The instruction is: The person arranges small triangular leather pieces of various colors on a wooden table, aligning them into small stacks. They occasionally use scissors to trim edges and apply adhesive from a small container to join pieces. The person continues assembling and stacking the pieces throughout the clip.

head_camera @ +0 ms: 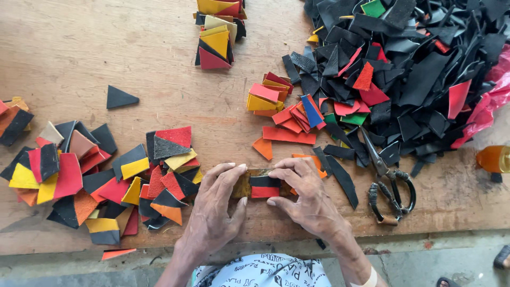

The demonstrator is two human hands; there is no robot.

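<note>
At the table's near edge, left hand and right hand pinch a black-and-red strip flat on the wood, fingertips gripping each end. Judged: pieces mid-joining; next needs steady pressing, alignment. One scissors, one black scrap heap, one lone black triangle.

— Where are the hands?

— Low in the frame, centre. The left hand lies palm down, fingers spread and pointing up-right.

— And the other?

— The right hand mirrors it, fingers curled inward, fingertips pressing down; both forearms rise from the bottom edge.
</note>
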